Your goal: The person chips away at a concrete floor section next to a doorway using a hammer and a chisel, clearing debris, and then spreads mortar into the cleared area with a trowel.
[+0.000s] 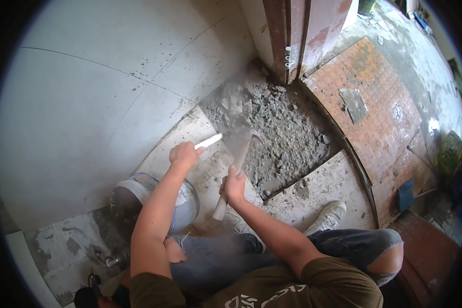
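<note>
My left hand [184, 155] is closed round a pale, straight, narrow tool [209, 140] that looks like a chisel. Its far end points at the left edge of a pit of broken grey mortar rubble [287, 133]. My right hand [233, 186] grips a hammer [243, 156] by its wooden handle, with the butt sticking out below the fist. The hammer head hangs over the rubble, just right of the chisel's tip. Dust or blur around the tip hides the exact contact point.
A bucket [189, 203] stands beside my left forearm. Pale floor tiles [323, 192] border the rubble near my shoe [329, 216]. A door frame [295, 41] rises at the far corner. Orange patterned tiles [364, 97] lie beyond a dark strip. A white wall [87, 97] runs along the left.
</note>
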Motion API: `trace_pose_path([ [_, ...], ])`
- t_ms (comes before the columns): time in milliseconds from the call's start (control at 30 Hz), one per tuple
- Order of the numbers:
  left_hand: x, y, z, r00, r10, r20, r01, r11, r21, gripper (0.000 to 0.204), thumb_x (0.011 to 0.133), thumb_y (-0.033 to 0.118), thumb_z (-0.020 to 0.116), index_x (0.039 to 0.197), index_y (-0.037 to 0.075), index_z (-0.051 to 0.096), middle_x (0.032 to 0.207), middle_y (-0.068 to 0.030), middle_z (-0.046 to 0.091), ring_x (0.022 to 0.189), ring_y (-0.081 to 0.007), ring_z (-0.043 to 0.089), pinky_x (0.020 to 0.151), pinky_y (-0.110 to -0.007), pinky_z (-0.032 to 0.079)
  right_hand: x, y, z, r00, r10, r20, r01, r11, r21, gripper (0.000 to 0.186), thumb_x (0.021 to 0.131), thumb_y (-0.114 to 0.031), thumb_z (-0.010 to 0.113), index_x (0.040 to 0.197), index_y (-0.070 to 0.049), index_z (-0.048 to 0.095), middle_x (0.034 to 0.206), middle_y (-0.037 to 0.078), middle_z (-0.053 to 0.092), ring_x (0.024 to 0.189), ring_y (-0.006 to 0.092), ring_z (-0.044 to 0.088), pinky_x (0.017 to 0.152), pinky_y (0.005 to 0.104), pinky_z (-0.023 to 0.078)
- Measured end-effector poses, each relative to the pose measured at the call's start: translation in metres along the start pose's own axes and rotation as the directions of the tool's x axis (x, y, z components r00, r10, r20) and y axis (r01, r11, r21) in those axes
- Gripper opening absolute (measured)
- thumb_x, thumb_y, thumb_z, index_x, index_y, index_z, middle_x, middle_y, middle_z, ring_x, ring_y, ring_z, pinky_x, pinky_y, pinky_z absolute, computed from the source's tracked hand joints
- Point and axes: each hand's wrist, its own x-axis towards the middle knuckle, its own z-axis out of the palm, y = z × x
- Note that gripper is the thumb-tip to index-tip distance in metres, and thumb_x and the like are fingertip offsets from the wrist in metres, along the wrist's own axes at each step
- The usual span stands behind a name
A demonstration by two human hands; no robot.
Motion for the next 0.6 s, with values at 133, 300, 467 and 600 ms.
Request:
trace_pose_path([
  [133, -0.003, 0.007, -0.007, 1.0, -0.008, -0.024, 0.009, 0.999, 0.046, 0.054, 0.088, 0.058, 0.055, 0.1, 0.008, 0.071, 0.1, -0.0128, 0.07, 0.094, -0.0273, 0.068, 0.079, -0.039, 0.054, 0.009, 0.011, 0.004, 0.998, 0.062, 0.008, -0.062, 0.998, -0.005, 0.03, 0.1, -0.035, 0.044, 0.098, -0.005, 0.041, 0.057, 0.005, 0.047, 0.038, 0.0172, 0.048, 0.033, 0.0331, 0.041],
  [300, -0.003, 0.007, 0.0, 0.996, 0.038, -0.084, -0.03, 0.995, 0.095, 0.05, 0.088, 0.056, 0.057, 0.097, 0.009, 0.072, 0.096, -0.0117, 0.071, 0.092, -0.0263, 0.069, 0.077, -0.038, 0.054, 0.021, 0.014, 0.007, 0.984, 0.164, 0.064, -0.167, 0.985, 0.049, 0.031, 0.1, -0.035, 0.044, 0.104, -0.005, 0.04, 0.059, 0.006, 0.048, 0.04, 0.0178, 0.049, 0.033, 0.0334, 0.041],
  [467, 0.002, 0.006, 0.002, 0.991, 0.066, -0.119, -0.05, 0.99, 0.131, 0.048, 0.087, 0.055, 0.058, 0.095, 0.009, 0.072, 0.092, -0.0109, 0.071, 0.089, -0.0258, 0.069, 0.074, -0.037, 0.054, 0.026, 0.017, 0.012, 0.991, 0.109, 0.074, -0.113, 0.992, 0.061, 0.033, 0.1, -0.036, 0.045, 0.102, -0.004, 0.04, 0.059, 0.007, 0.048, 0.042, 0.019, 0.049, 0.035, 0.0342, 0.041],
  [600, 0.002, 0.003, -0.002, 0.992, 0.07, -0.108, -0.058, 0.992, 0.111, 0.051, 0.087, 0.056, 0.058, 0.094, 0.008, 0.072, 0.092, -0.0132, 0.071, 0.088, -0.0282, 0.069, 0.074, -0.039, 0.054, 0.024, 0.004, 0.011, 0.985, 0.173, 0.026, -0.175, 0.975, 0.139, 0.033, 0.1, -0.037, 0.045, 0.099, -0.005, 0.041, 0.058, 0.006, 0.047, 0.042, 0.0194, 0.049, 0.035, 0.0349, 0.041],
])
